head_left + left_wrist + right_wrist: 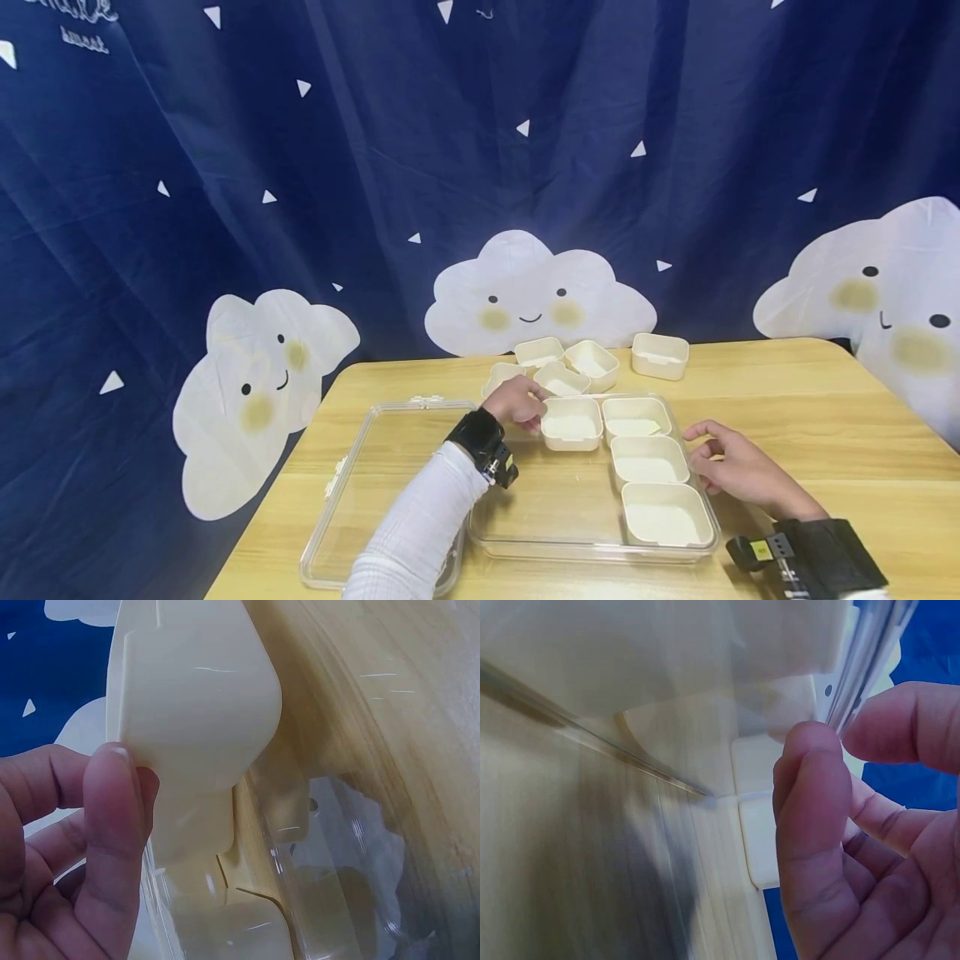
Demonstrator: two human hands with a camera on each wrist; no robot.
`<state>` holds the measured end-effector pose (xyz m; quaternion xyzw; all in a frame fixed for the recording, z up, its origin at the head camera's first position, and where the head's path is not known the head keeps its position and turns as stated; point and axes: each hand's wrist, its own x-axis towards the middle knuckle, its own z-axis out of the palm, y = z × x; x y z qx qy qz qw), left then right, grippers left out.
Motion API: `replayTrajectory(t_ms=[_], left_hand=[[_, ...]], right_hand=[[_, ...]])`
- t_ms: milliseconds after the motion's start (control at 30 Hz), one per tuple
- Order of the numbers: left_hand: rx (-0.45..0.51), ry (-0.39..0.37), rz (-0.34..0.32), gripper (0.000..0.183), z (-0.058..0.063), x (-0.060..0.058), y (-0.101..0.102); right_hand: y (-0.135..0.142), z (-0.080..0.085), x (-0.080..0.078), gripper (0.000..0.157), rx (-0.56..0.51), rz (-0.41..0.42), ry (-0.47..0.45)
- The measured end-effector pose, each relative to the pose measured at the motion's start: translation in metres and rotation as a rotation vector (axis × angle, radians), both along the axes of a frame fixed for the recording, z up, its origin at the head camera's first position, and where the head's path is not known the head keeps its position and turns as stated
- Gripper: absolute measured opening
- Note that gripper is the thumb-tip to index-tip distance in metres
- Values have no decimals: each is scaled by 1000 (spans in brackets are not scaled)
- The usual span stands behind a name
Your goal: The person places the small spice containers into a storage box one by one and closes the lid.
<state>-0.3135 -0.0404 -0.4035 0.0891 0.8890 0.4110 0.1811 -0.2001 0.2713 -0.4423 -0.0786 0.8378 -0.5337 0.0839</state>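
Note:
My left hand (517, 402) pinches the left wall of a cream rectangular container (572, 421) between thumb and fingers. This container is at the back of a clear plastic box (555, 550); whether it touches the box floor, I cannot tell. Along the box's right side, cream containers stand in a column: one at the back (637, 414), one in the middle (651, 458) and one in front (667, 512). At the box's right rim is my right hand (738, 471). In the right wrist view, its thumb (814, 825) and index finger meet at the clear rim.
Several cream containers (592, 364) cluster behind the box, and another container (660, 356) stands apart at the back right. Left of the box lies a clear lid (360, 442) with latches, partly under my left sleeve. A blue curtain (480, 167) hangs behind the wooden table (825, 417).

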Motion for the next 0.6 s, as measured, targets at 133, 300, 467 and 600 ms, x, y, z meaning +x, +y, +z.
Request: replayTrajectory(t_ms=[133, 300, 467, 600], left_hand=[[-13, -2, 2, 22, 0, 2, 1], [-13, -8, 4, 22, -1, 3, 2], [-11, -8, 4, 17, -2, 2, 2], [-16, -17, 5, 15, -2, 1, 2]], right_hand=[[0, -1, 0, 36, -9, 8, -1], [0, -1, 0, 37, -13, 14, 1], [-1, 0, 0, 37, -12, 9, 3], [-1, 0, 0, 37, -9, 5, 3]])
